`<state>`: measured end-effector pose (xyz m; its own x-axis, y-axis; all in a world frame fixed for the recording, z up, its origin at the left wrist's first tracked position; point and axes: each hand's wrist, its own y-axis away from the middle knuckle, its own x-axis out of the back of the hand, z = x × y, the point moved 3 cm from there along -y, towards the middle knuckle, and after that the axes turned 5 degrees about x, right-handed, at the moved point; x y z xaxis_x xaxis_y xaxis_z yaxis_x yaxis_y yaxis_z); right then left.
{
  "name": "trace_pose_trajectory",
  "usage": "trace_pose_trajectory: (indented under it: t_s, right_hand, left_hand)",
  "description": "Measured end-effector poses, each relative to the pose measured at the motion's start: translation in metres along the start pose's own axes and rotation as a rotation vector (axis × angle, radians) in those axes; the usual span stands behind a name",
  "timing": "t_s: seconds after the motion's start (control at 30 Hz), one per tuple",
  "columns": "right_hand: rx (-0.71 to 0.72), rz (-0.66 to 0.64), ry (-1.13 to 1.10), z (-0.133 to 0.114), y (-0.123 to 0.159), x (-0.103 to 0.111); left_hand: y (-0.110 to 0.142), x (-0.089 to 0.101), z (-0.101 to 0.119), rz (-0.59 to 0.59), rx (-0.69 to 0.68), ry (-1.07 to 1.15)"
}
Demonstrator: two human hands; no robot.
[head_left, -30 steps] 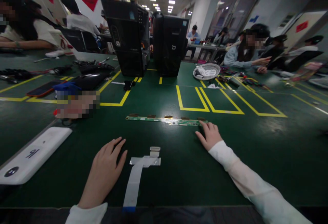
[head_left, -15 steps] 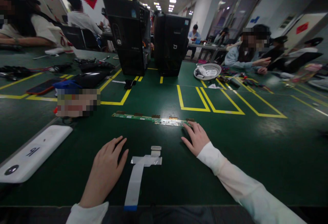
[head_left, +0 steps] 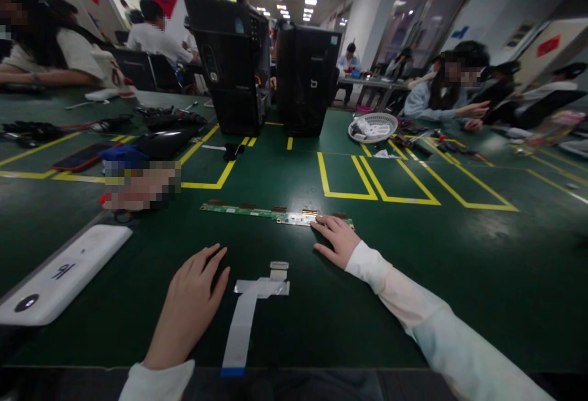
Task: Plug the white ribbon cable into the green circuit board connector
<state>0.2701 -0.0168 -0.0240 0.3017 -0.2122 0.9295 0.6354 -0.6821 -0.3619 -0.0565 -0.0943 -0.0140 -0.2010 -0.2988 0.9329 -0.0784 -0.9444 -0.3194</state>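
One green circuit strip [head_left: 294, 220] lies beyond the white ribbon cable [head_left: 238, 327], on the table [head_left: 344, 327]. My right hand [head_left: 337, 243], beyond and right of the cable, lays extended fingers on the strip, not closed around it; pressure I cannot tell. Risk: an uneven push near one end could skew the strip; catching the copper-coloured tabs [head_left: 309, 212] could bend them. My left hand [head_left: 193, 303], left of the cable, is open, holding nothing. Versus half a second ago: strip roughly unmoved, right hand further left along it.

circuit board [head_left: 294, 219]: shiny | ribbon cable [head_left: 241, 330]: smooth plastic | right sleeve [head_left: 413, 303]: cloth
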Motion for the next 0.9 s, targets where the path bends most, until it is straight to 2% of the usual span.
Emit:
trace_pose_trajectory:
  t_s: [0.23, 0.33, 0.43, 0.6, 0.9]
  right_hand:
    - [0.077, -0.053, -0.075, -0.003, 0.006, 0.003]
    - [0.073, -0.044, -0.062, -0.005, 0.007, 0.002]
    - [0.066, -0.050, -0.056, -0.005, 0.007, 0.000]
    - [0.080, -0.037, -0.061, -0.004, 0.008, -0.002]
    - [0.107, -0.030, -0.069, -0.002, 0.009, -0.002]
  left_hand:
    - [0.000, -0.001, -0.003, -0.001, -0.008, 0.019]
    - [0.001, 0.002, 0.001, 0.002, -0.073, 0.069]
    - [0.004, 0.008, 0.017, -0.046, -0.219, 0.149]
    - [0.011, 0.018, 0.055, -0.211, -0.468, 0.196]
    - [-0.002, 0.015, 0.092, -0.324, -0.602, 0.149]
